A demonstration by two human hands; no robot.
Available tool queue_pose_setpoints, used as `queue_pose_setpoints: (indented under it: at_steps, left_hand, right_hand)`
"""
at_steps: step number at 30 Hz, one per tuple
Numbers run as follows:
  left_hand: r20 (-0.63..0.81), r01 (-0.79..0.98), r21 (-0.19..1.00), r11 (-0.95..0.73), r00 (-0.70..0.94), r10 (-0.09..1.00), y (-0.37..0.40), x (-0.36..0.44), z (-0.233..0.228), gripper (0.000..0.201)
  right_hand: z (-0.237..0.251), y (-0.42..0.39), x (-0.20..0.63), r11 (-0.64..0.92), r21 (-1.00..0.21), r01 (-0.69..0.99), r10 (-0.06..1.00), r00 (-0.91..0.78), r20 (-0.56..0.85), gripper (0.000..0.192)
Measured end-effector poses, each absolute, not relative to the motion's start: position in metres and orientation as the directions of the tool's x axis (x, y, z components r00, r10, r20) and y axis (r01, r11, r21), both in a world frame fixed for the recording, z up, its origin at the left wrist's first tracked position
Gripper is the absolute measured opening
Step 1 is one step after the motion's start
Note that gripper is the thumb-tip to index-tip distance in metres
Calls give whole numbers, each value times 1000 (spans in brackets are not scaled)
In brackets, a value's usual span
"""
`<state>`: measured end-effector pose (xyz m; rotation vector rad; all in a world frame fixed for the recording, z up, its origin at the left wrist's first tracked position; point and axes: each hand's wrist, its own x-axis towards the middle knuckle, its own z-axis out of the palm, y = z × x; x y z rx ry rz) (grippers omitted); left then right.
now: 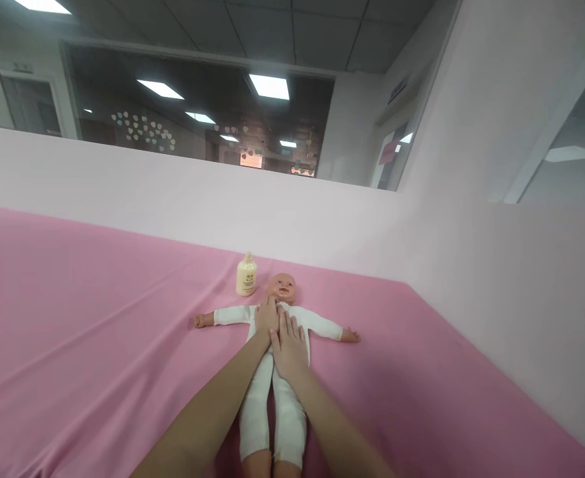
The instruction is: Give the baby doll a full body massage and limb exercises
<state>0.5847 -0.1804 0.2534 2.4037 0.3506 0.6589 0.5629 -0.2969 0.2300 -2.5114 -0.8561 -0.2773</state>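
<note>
A baby doll (255,425) with a white cloth body lies face up, its arms stretched out to both sides and its head pointing away from me. My left hand (268,315) rests on the doll's upper chest, just below the chin. Lower and slightly to the right, my right hand (290,342) lies flat on the doll's torso, fingers extended. The two hands touch or overlap a little near the middle. Part of the doll's chest is hidden beneath them. Beside the doll's head, on the left, stands a cream-coloured bottle (246,277) with dark print.
A pink sheet (97,318) with some folds covers the surface under the doll. White walls (172,199) border it at the back and right. Above the back wall is a window (197,113) with ceiling lights and heart-shaped stickers showing.
</note>
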Motion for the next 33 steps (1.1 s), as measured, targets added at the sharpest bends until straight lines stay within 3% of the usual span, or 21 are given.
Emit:
queue_pose_setpoints:
  at_steps: [3, 11, 17, 20, 26, 30, 33]
  left_hand:
    - [324, 155, 589, -793, 854, 408, -177, 589, 241, 34]
    - [248, 135, 325, -936, 943, 221, -169, 568, 217, 59]
    - [205, 56, 277, -959, 972, 116, -166, 561, 215, 65]
    - [206, 3, 291, -957, 976, 65, -162, 560, 215, 64]
    - [236, -137, 302, -943, 969, -65, -158, 560, 217, 64]
    - [306, -225, 316, -922, 944, -125, -155, 557, 218, 73]
    - [380, -354, 293, -888, 895, -231, -154, 551, 222, 82]
  right_hand:
    - [228, -299, 565, -729, -395, 559, 477, 829, 293, 60]
    - [223, -296, 591, -750, -490, 445, 388, 895, 219, 68]
    - [219, -292, 606, -773, -449, 449, 389, 894, 224, 74]
    - [219, -291, 610, -757, -395, 521, 457, 854, 250, 75]
    - [227, -297, 626, -587, -270, 764, 721, 644, 256, 69]
    - [231, -300, 630, -478, -241, 845, 793, 533, 296, 67]
    - [236, -304, 625, -329, -211, 921, 859, 384, 339, 59]
